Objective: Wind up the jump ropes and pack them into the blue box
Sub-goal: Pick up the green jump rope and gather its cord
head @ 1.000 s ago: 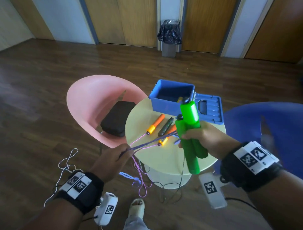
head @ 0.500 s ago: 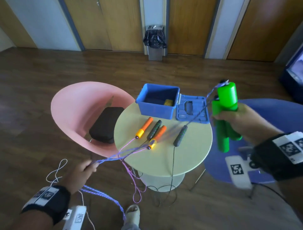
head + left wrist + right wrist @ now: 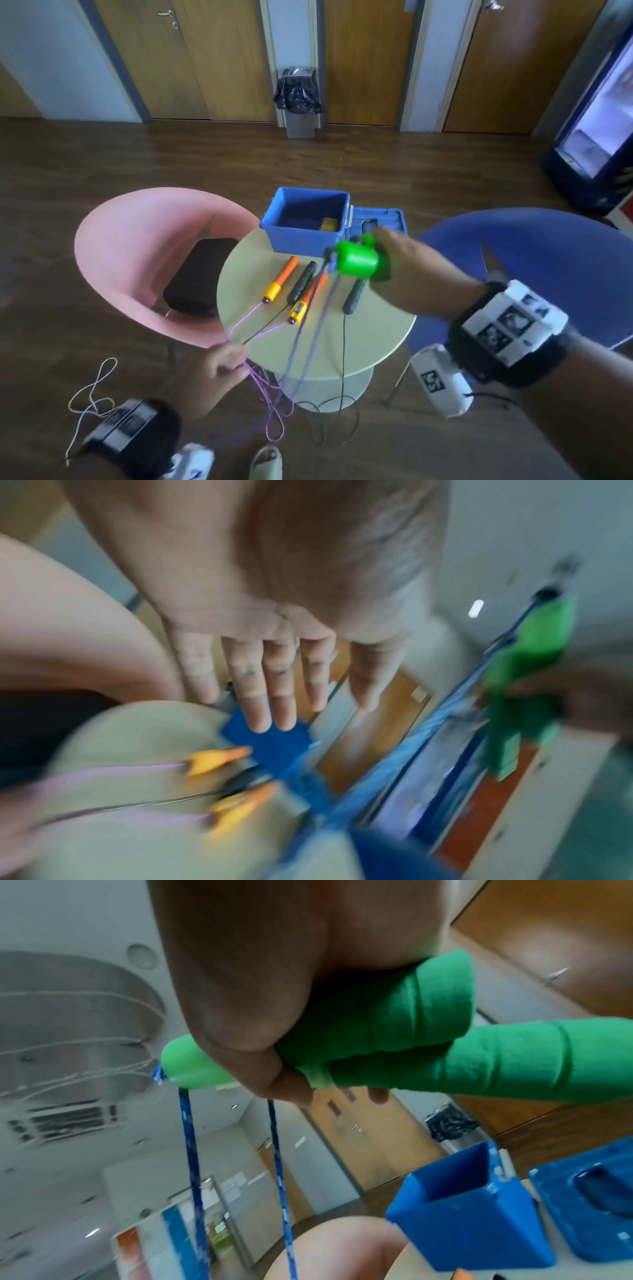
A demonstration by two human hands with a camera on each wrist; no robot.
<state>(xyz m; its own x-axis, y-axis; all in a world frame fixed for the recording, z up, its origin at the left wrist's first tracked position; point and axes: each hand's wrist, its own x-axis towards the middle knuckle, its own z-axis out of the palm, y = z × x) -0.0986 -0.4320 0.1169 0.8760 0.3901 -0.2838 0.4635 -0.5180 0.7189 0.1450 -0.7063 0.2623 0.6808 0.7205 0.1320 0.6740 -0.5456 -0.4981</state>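
Observation:
My right hand (image 3: 402,265) grips two green handles (image 3: 356,262) together, just in front of the open blue box (image 3: 301,243). In the right wrist view the fingers wrap round the green handles (image 3: 394,1031). Their blue cord (image 3: 310,329) hangs in two strands from the handle tips down past the table's front edge. My left hand (image 3: 222,363) is at the table's near-left edge; the blurred left wrist view shows the left hand (image 3: 270,685) with straight fingers holding nothing, the blue cord (image 3: 411,739) running to its right. A small yellow thing lies in the box.
On the round pale table (image 3: 359,335) lie two orange handles (image 3: 279,282) with purple cord and two dark handles (image 3: 356,296) with black cord, the cords trailing to the floor. The box lid (image 3: 376,222) lies beside the box. A pink chair (image 3: 130,246) stands left, a blue chair (image 3: 531,260) right.
My right hand swung the green handles from high on the right down to in front of the box. My left hand rose to the table edge and let go of the blue cord.

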